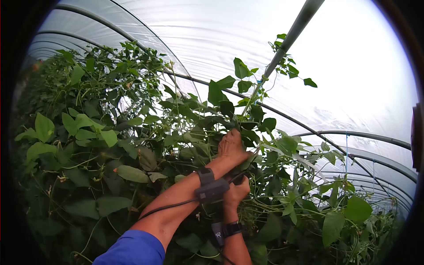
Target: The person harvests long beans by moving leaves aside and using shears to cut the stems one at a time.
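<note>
My left hand (232, 145) reaches up into a dense climbing bean vine (216, 95), its fingers curled round the greenery. A stem rises from just above that hand toward a sloping pole; leaves cover the fingertips. Lower down, close under the left wrist, my right hand (237, 192) is closed with the thumb up. Something small and dark (238, 179) shows at its top, too blurred to name. Both wrists wear black straps; a dark box (212, 191) with a cable sits on the left one. To the right of the left hand, a pale strip (309, 164) slants down through the leaves.
Thick foliage (84, 128) fills the left side and the bottom. A metal pole (291, 37) slopes down from the top, and curved hoops (380, 139) carry the translucent plastic cover (353, 66). Thin blue strings (346, 154) hang at the right.
</note>
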`<state>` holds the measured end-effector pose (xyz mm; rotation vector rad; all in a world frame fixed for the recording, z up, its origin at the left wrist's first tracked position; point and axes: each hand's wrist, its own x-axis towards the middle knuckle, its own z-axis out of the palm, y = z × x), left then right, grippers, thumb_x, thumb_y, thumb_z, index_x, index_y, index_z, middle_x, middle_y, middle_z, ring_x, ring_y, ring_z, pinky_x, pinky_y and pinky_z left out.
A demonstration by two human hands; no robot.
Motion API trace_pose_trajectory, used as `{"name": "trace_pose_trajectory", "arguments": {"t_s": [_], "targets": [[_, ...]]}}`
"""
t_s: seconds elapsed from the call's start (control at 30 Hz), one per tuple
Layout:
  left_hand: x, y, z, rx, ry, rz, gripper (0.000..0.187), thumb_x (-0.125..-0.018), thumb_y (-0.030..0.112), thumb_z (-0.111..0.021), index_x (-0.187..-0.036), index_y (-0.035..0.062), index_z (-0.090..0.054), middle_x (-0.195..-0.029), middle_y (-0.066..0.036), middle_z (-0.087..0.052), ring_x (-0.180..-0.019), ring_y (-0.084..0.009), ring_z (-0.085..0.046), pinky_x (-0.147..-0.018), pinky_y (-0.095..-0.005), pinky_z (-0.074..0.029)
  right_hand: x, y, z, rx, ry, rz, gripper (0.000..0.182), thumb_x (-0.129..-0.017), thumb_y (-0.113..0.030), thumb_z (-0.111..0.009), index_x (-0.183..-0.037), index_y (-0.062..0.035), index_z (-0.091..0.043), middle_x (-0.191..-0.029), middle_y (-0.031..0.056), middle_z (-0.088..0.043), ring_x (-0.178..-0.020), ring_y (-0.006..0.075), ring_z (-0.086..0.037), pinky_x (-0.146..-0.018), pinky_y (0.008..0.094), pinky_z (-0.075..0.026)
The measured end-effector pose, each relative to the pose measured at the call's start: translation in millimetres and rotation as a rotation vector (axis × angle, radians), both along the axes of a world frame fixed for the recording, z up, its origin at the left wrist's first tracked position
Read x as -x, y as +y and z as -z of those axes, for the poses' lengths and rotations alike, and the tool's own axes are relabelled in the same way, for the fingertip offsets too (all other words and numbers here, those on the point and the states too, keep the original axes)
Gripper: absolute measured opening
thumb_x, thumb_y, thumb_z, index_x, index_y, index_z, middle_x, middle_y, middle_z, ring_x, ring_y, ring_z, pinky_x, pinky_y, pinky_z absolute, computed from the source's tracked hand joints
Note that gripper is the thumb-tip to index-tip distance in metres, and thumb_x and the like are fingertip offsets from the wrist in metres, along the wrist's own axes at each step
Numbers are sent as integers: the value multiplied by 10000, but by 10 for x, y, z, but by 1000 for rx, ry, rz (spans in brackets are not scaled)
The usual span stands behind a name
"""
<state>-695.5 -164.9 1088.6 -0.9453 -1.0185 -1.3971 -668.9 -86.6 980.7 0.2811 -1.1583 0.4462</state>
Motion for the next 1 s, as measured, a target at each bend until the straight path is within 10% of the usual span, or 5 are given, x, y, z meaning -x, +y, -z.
{"name": "trace_pose_trajectory", "arguments": {"t_s": [0.33,0.73,1.0], "targets": [[124,93,-42,133,-23,-217,779,-581,411,-807,-1071,-45,-407,-825,-204,-642,-728,-382,-652,-670,-445,-537,102,109,27,-56,50,-76,277,-683,-79,-733,-885,36,-583,-743,107,-620,-675,211,-607,-661,330,-487],[36,-24,-51,347,-285,-237,850,-593,381,-789,-1191,-90,-411,-1020,-157,-660,-1131,-298,-524,-914,-432,-392,-66,-147,68,-61,38,29,330,-661,-152,-740,-898,23,-593,-741,136,-627,-678,287,-629,-654,364,-487],[101,2,-100,445,-422,-241,714,-604,472,-769,-1189,103,-595,-1134,-83,-648,-1196,-285,-505,-971,-500,-358,-56,-126,67,-43,24,97,320,-678,-182,-734,-896,8,-597,-755,165,-640,-692,328,-645,-648,386,-493]]}}
